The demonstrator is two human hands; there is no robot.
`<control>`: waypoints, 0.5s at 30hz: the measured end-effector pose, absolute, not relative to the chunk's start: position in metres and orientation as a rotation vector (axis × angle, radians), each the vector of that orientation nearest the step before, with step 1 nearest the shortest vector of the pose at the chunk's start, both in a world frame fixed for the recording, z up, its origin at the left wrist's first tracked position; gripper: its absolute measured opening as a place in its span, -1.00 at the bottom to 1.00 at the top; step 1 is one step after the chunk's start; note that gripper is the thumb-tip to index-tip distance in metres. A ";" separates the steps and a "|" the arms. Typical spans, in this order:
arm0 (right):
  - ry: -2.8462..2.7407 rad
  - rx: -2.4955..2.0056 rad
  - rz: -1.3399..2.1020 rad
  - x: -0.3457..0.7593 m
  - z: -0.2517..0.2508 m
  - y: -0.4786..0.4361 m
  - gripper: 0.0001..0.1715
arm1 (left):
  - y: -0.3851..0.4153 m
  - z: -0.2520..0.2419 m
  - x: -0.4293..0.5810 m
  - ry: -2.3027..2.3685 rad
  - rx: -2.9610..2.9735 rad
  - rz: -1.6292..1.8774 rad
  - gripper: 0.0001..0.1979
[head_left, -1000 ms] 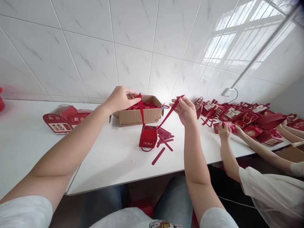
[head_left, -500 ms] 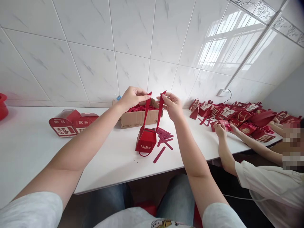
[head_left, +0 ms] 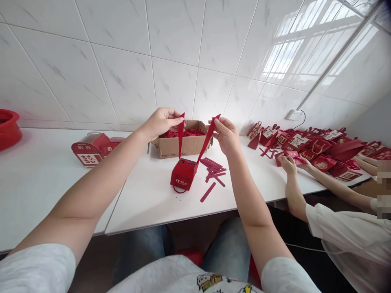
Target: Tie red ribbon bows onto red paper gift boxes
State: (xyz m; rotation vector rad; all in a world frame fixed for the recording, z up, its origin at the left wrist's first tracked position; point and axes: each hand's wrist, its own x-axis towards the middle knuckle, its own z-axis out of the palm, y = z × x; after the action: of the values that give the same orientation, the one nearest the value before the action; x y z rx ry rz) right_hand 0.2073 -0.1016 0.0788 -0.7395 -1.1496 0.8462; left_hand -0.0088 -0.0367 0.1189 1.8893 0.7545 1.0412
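A small red gift box (head_left: pixel 183 175) with pale lettering and a cord handle at its near side sits on the white table. From its top a red ribbon (head_left: pixel 181 140) runs up in two ends. My left hand (head_left: pixel 166 123) pinches one end between thumb and fingers. The other end is pinched in my right hand (head_left: pixel 225 132), so the two ends spread in a V above the box. Just behind stands a cardboard box (head_left: pixel 183 146) filled with red ribbons. Several dark red strips (head_left: pixel 212 167) lie to the right of the gift box.
Two red boxes with white panels (head_left: pixel 91 150) stand at the left, partly behind my left arm. A red tub (head_left: pixel 9 129) is at the far left. Many finished-looking red boxes (head_left: pixel 330 148) crowd the right side, where a co-worker's hands (head_left: pixel 288 165) handle one.
My hands have moved apart, spreading the ribbon ends wider. The gift box has turned a little. The camera view has shifted slightly.
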 end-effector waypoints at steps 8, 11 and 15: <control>-1.209 -0.756 0.943 0.186 0.065 -0.090 -0.75 | -0.033 0.118 -0.007 0.709 1.839 0.918 -0.76; -1.362 -0.818 1.020 0.175 0.047 -0.088 -0.76 | -0.032 0.117 -0.008 0.698 1.868 0.928 -0.74; -1.585 -0.957 1.077 0.159 0.013 -0.081 -0.82 | -0.032 0.117 -0.012 0.727 1.888 0.934 -0.73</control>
State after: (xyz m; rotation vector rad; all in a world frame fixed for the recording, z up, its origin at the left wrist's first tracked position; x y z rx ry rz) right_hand 0.1590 -0.0814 0.0133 -0.9571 -1.5853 1.0766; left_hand -0.0116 -0.0319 0.1167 1.8880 0.7269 0.9341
